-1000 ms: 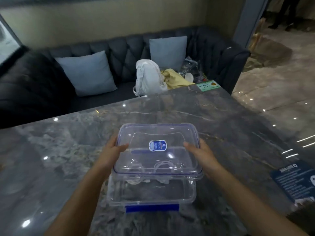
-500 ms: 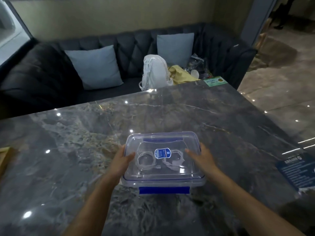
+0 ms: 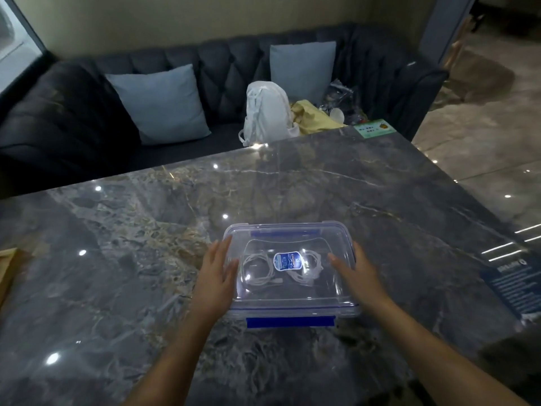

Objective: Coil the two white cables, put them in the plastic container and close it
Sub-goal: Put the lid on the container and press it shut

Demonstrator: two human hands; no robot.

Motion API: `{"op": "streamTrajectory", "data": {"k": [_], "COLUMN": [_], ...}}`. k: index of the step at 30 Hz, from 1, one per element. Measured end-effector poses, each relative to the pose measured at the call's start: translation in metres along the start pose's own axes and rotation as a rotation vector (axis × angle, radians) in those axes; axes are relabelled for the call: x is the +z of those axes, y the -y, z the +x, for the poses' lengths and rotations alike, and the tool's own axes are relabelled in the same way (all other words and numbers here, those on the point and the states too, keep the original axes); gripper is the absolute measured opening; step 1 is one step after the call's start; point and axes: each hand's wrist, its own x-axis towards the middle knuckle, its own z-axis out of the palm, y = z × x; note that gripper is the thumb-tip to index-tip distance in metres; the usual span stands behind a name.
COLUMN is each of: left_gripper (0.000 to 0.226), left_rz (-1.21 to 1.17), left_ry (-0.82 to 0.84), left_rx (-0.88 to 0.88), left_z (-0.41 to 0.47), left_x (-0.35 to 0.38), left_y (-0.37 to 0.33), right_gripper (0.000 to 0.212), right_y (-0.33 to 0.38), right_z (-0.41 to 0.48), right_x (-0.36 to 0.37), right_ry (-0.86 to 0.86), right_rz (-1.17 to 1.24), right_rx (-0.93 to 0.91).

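Plastic container (image 3: 292, 313), clear, rectangular, is sitting on the near-centre part of the marble table (image 3: 146, 259), its long axis running left to right and its short sides facing the two hands. Lid (image 3: 292, 300), clear with a blue seal line and a blue-and-white label (image 3: 287, 260) at the middle, is lying level on top. One blue latch (image 3: 290, 321) is showing along the near long side and another blue latch (image 3: 285, 232) along the far long side; whether either is snapped down cannot be told. Two white cables are lying coiled inside, visible through the lid: left coil (image 3: 257, 269) and right coil (image 3: 307, 269), side by side, apart or just touching under the label. Left hand (image 3: 216, 276) is resting flat along the lid's left edge, fingers straight and pointing far, gripping nothing. Right hand (image 3: 358, 273) is resting flat on the lid's right edge, fingers likewise extended and relaxed. Bare tabletop is lying on all sides of the container, widest to the left and far; the table's far edge is meeting a dark sofa (image 3: 73, 112) carrying two pale cushions (image 3: 159, 104), a white backpack (image 3: 268, 112) and a yellow cloth (image 3: 313, 117). A green card (image 3: 374, 130) is lying at the far right corner and a blue placard (image 3: 515, 285) at the right edge.
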Motion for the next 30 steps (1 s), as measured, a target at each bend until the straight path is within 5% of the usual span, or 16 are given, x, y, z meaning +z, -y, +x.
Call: {"op": "streamTrajectory", "data": {"k": [4,8,14,19,23,26,30], "left_gripper": [0.049,0.050,0.011,0.039,0.083,0.078,0.066], "left_rz": [0.465,0.522,0.641,0.546,0.141,0.243,0.294], "left_ry": [0.013,0.025,-0.151,0.126,0.309,0.453,0.600], "left_rx": [0.340,0.226,0.293,0.007,-0.309,-0.316,-0.253], "left_z": [0.005,0.005,0.028,0.082,0.108,0.126,0.140], "left_x": [0.000,0.005,0.008,0.012,0.008,0.005,0.005], "left_y": [-0.007,-0.014,-0.033,-0.043,-0.028,-0.019,-0.017], "right_gripper": [0.035,0.038,0.070,0.067,0.045,0.063,0.040], "right_y": [-0.001,0.006,0.027,0.047,0.055,0.052,0.046], "right_z": [0.005,0.027,0.064,0.091,0.101,0.111,0.115], "right_x": [-0.002,-0.008,-0.022,-0.006,0.007,0.013,0.008], "right_ry": [0.041,0.128,0.283,0.279,0.118,0.117,0.177], "right_rz": [-0.025,-0.043,-0.171,-0.752,-0.664,-0.650,-0.339], "right_rx": [0.005,0.021,0.049,-0.077,-0.010,0.095,0.152]}}
